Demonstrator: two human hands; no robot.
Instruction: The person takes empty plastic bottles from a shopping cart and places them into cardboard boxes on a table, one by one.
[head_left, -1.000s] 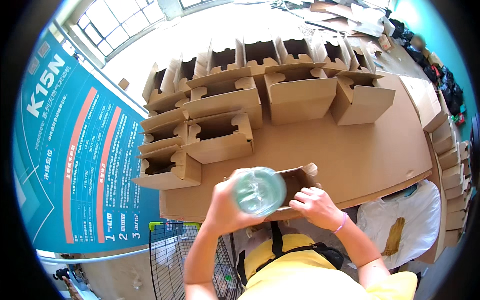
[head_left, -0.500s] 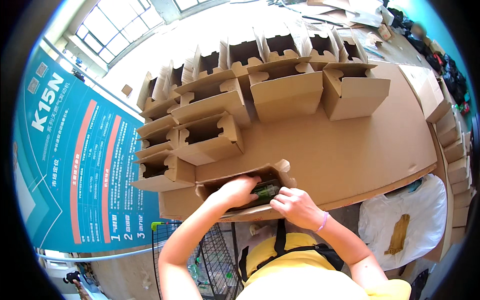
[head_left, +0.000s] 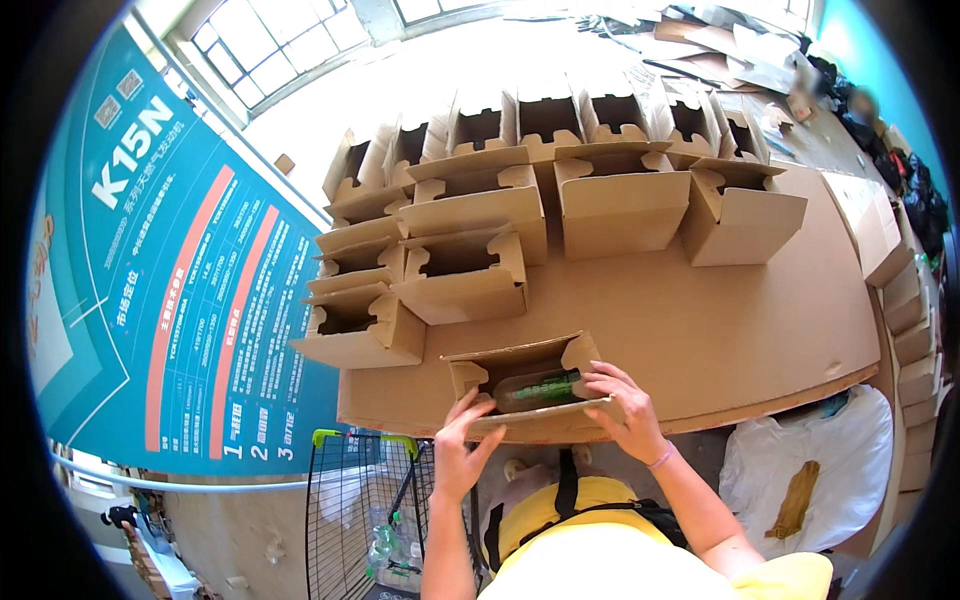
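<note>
An open brown cardboard box (head_left: 470,371) sits at the table's near edge. A clear plastic bottle with a green label (head_left: 540,391) lies lengthwise inside it. My left hand (head_left: 462,445) pinches the near left corner, thumb outside the front wall and fingers at the left end. On the right end, my right hand (head_left: 628,408) has its fingers over the raised flap and its thumb by the front wall. Neither hand touches the bottle.
Several open cardboard boxes (head_left: 625,215) stand in rows across the cardboard-covered table (head_left: 640,310). A wire cart (head_left: 350,500) with plastic bottles is below left. A white sack (head_left: 810,470) lies at right, and a teal banner (head_left: 190,300) stands at left.
Both hands have come out of the box and moved apart to its two ends. The bottle now lies uncovered inside. The whole view has shifted slightly.
</note>
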